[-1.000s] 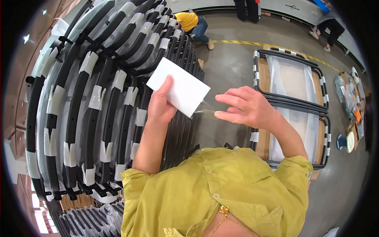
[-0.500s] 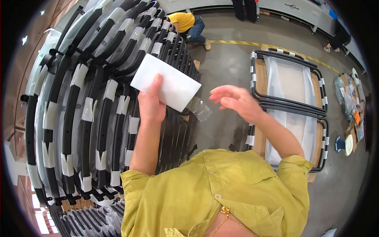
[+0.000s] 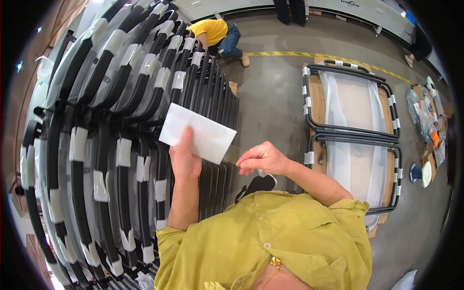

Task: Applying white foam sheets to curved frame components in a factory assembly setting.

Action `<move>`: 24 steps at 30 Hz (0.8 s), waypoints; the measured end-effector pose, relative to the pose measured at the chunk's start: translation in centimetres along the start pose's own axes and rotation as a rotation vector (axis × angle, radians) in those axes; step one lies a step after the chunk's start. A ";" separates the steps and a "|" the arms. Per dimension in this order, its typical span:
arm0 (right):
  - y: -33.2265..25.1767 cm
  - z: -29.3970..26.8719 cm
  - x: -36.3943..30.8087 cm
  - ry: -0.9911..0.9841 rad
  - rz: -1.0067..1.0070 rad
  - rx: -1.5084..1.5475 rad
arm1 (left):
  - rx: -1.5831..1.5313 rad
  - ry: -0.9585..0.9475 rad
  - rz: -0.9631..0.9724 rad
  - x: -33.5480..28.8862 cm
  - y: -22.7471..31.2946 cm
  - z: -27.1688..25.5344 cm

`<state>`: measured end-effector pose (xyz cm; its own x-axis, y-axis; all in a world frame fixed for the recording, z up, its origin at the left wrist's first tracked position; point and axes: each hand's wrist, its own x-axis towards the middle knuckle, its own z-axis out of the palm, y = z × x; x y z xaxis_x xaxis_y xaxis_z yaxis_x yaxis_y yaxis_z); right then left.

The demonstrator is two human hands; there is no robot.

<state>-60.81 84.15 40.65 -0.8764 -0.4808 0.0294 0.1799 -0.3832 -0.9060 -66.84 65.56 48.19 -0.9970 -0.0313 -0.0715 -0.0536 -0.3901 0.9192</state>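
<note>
Two bare hands at work over a warehouse floor (image 3: 273,106), seen from the wearer's head. The left hand (image 3: 186,159) grips a white rectangular pad (image 3: 205,135), its thumb pressed flat on the upper face and its other fingers mostly hidden beneath. The pad is held aloft left of centre, tilted so that its right end lies lower, in front of the stacked frames. At its lower right corner projects a piece of clear film (image 3: 231,154), whose far edge meets the right hand (image 3: 266,159); here thumb and fingers are drawn together in a pinch on the film, the hand lying just beside the pad and apart from it.

Left: black tubular frames (image 3: 79,186) stand in a dense row, their bars bearing white wraps (image 3: 79,145), with translucent sheeting between. Right: further frames (image 3: 352,130) lie flat over cardboard (image 3: 318,99), enclosing pale panels (image 3: 355,96). Upper part: a person in a yellow top (image 3: 211,33) bends beside the row, near a line of yellow-and-black floor tape (image 3: 275,54). Far right: a heap of clear plastic bags (image 3: 420,113). Below: the wearer's yellow-green shirt (image 3: 299,232) and a gold pendant (image 3: 276,261)
</note>
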 end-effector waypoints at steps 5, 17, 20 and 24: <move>0.1 -4.1 3.7 0.067 0.052 -0.060 | -0.021 0.031 0.022 5.8 -0.3 0.1; -3.8 -13.6 16.4 0.038 0.008 -0.157 | 0.403 -0.120 0.109 16.0 -3.9 3.1; -3.7 -16.9 19.9 -0.034 0.124 0.050 | 0.449 -0.058 0.074 19.5 -5.1 4.3; -3.5 -23.8 24.9 -0.092 0.223 0.215 | 0.411 0.048 0.061 25.9 -8.0 7.7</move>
<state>-93.85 92.30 34.53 -0.7624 -0.6372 -0.1132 0.4620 -0.4133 -0.7847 -92.70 74.94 41.92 -0.9957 -0.0898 -0.0211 -0.0223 0.0133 0.9997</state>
